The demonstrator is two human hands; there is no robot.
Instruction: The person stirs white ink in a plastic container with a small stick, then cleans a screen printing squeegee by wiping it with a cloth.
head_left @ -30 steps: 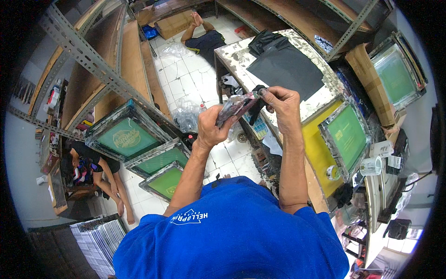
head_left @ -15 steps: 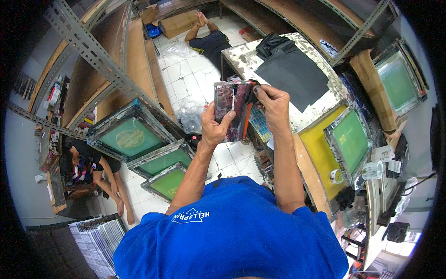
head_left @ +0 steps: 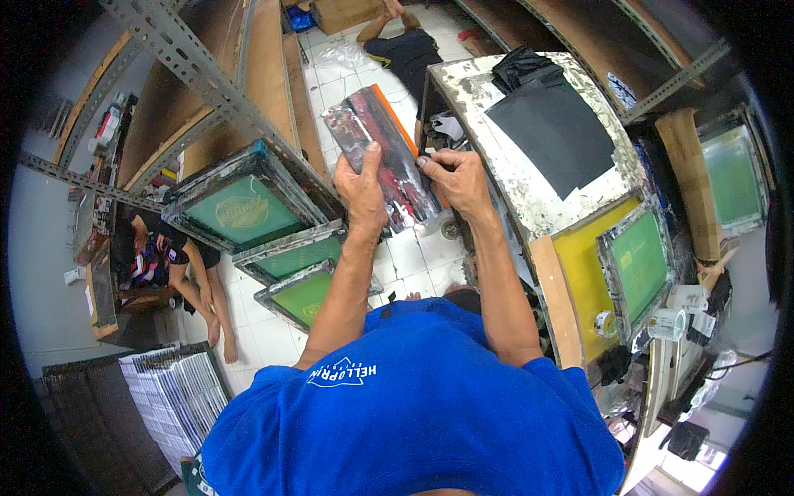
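An ink-stained squeegee [head_left: 399, 169] with an orange blade edge is held up in front of me, tilted, its face smeared dark red, black and grey. My left hand [head_left: 361, 197] grips its left side, thumb lying on the face. At the orange-edged right side is my right hand [head_left: 461, 183], thumb and forefinger pinched together. Something small and dark shows at those fingertips, too little of it to name.
An ink-spattered table [head_left: 463, 87] at the right carries a stack of black sheets [head_left: 554, 128]. Framed green printing screens [head_left: 240, 202] lean at the left, another screen [head_left: 635, 263] at the right. Metal shelving [head_left: 203, 78] rises at the left. Two people are on the floor.
The squeegee has turned so that more of its broad face shows, its top leaning left. Both hands moved with it, the left slightly leftward, the right lower along its edge. The view shifted.
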